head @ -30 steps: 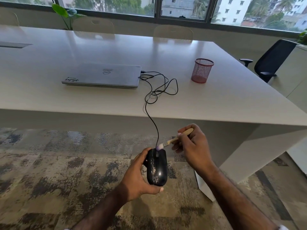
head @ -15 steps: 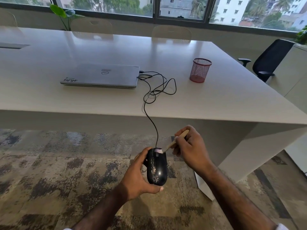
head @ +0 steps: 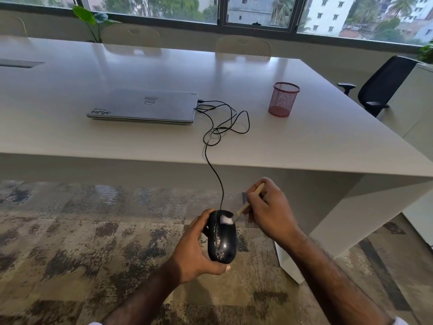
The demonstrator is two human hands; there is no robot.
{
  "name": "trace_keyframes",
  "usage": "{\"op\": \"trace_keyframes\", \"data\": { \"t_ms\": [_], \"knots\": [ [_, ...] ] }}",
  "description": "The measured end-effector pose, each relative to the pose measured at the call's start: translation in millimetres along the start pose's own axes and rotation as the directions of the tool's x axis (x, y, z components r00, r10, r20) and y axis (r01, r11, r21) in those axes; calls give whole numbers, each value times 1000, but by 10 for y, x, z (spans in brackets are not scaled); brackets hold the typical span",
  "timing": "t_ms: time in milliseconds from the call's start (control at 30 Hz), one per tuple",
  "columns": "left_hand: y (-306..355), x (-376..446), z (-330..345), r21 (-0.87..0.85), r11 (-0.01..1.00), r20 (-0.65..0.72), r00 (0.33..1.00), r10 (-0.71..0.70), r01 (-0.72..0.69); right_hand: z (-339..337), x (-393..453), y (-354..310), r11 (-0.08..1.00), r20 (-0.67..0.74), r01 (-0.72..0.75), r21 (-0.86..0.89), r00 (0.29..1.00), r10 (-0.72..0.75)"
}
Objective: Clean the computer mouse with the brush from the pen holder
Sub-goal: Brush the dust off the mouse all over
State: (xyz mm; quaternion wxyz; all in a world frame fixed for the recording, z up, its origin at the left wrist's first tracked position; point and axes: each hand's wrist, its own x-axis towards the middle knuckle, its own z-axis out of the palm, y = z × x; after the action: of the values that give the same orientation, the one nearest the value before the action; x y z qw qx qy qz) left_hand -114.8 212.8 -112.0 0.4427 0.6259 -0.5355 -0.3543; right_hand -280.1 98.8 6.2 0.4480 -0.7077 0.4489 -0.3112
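A black computer mouse (head: 222, 240), speckled with pale dust, is held in front of the table, above the carpet, by my left hand (head: 194, 252), which grips it from the left and beneath. My right hand (head: 269, 212) pinches a small wooden-handled brush (head: 246, 206); its pale bristles rest on the mouse's front end. The mouse cable (head: 216, 137) runs up over the table edge to a closed laptop (head: 145, 105). A red mesh pen holder (head: 283, 99) stands on the table to the right, with nothing visible inside.
The white table (head: 304, 148) spans the view, its front edge just beyond my hands. A black office chair (head: 384, 85) sits at the right. Pale chairs and a plant (head: 93, 22) line the far side. Patterned carpet (head: 70, 231) lies below.
The brush bristles have slid from just off the mouse's front tip onto its front surface, and my right hand has dropped slightly. The left hand and mouse stay put.
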Motion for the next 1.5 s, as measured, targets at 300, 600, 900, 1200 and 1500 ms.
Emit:
{"op": "trace_keyframes", "data": {
  "t_ms": [300,600,900,1200,1500],
  "knots": [
    [-86,-3,25,14,1000,-7,1000,16,-16,39,72,-60,1000,-4,-9,-17,1000,9],
    [-80,-2,7,5,1000,-14,1000,23,-23,155,64,-69,987,-135,141,-75,979,-150],
    [-83,-6,17,14,1000,-9,1000,27,-26,113,72,-137,983,-9,70,-168,997,-72],
    [-61,-26,18,19,1000,-4,1000,21,-21,114,89,-69,991,-173,106,-81,978,-119],
    [-2,-64,-15,-7,1000,-27,1000,14,-14,6,106,-30,998,-8,-57,37,998,58]
  ]
}}
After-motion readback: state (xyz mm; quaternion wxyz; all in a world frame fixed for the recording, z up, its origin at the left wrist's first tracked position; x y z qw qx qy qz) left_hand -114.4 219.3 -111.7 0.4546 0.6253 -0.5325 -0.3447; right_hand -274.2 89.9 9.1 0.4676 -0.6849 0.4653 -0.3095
